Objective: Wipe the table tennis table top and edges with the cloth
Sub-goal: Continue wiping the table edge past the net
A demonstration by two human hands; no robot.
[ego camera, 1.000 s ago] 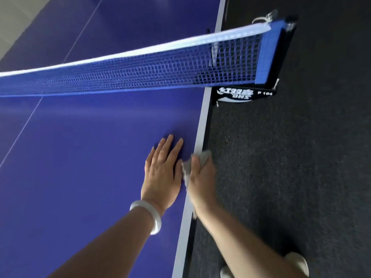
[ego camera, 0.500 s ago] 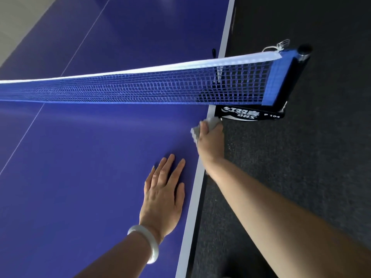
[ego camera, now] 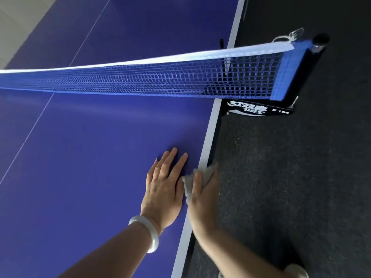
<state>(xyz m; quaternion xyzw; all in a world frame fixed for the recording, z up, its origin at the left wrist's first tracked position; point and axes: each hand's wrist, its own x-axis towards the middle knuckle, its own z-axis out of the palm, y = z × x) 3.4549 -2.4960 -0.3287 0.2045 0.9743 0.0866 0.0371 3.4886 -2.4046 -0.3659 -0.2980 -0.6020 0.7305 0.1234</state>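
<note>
- Your right hand (ego camera: 202, 189) is sliding back toward you along the side edge (ego camera: 208, 141). 0.5 s ago it was up by the net clamp (ego camera: 255, 110), and now it's sitting just beside your left hand (ego camera: 162, 189) again.
- You're gripping the grey cloth (ego camera: 187, 182) in that right hand. It's bunched under your thumb and pressing on the white edge stripe. Your other fingers are dropping over the side, so I can't see them.
- Your left hand is staying put, lying flat with straight fingers on the blue table top (ego camera: 90, 157) and holding nothing.
- Progress-wise, I'm guessing you're still doing passes on this 1 stretch of edge between you and the net (ego camera: 140, 81). Nothing on the surface is showing what's already wiped, honestly. The half beyond the net and the other edges are probably still waiting.
</note>
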